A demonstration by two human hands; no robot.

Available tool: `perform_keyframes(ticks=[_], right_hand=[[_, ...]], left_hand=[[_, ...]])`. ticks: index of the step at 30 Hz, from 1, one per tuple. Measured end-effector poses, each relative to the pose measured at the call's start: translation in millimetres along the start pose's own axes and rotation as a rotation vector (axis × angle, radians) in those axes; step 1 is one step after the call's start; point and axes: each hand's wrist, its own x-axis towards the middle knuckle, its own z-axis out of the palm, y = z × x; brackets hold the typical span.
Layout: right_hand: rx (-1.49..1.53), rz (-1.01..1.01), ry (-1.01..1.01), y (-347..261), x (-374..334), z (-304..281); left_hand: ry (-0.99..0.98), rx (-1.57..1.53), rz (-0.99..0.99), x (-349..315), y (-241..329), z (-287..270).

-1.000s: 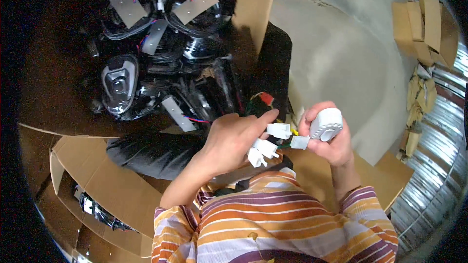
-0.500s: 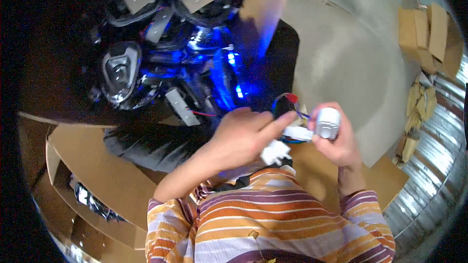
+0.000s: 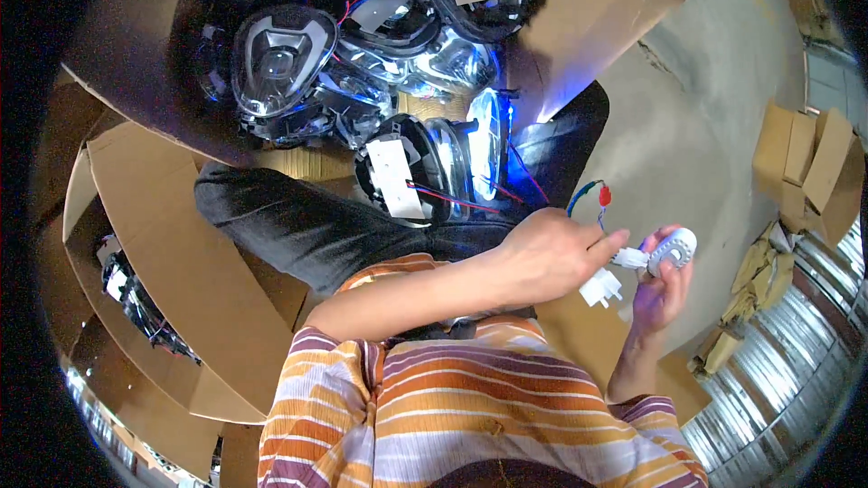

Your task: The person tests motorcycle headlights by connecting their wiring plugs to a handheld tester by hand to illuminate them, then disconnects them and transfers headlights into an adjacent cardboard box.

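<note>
In my right hand (image 3: 662,300) is a small white rounded device (image 3: 672,251) with a grey ring of dots on its face. My left hand (image 3: 553,258) reaches across to it, fingers closed around wiring. Between the hands a white connector (image 3: 630,258) meets the device. Another white plug (image 3: 600,289) hangs below my left fingers. A red connector (image 3: 605,195) on thin coloured wires sticks up above the hands. By my lap a headlight (image 3: 486,145) glows white-blue, with red and blue wires trailing from it toward my left hand. Where those wires end is hidden.
Several clear-lensed headlights (image 3: 283,59) lie piled in a large cardboard box (image 3: 624,0) ahead of me. Left of my leg is an open carton (image 3: 172,244) with black parts inside. Cardboard scraps (image 3: 764,271) and a box (image 3: 805,158) lie to the right, near silvery sheeting (image 3: 778,352).
The headlight's glow has turned from deep blue to mostly white. Both hands have shifted right, and the device has tilted so its ringed face shows. My view has shifted.
</note>
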Motion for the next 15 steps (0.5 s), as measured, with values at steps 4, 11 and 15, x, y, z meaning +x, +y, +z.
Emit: perform_keyframes(ticks=[4,11,15], right_hand=[[-0.050,0.049,-0.106,2.8,2.9,-8.8],[0.022,-0.101,-0.051,-3.7,9.1,8.0],[0.072,-0.024,-0.165,-2.7,13.5,1.2]], left_hand=[[-0.010,0.040,0.030,-1.0,1.0,-0.6],[0.295,-0.254,-0.088,6.6,-22.3,-42.8],[0.606,-0.655,-0.318,26.8,-36.6,-76.2]])
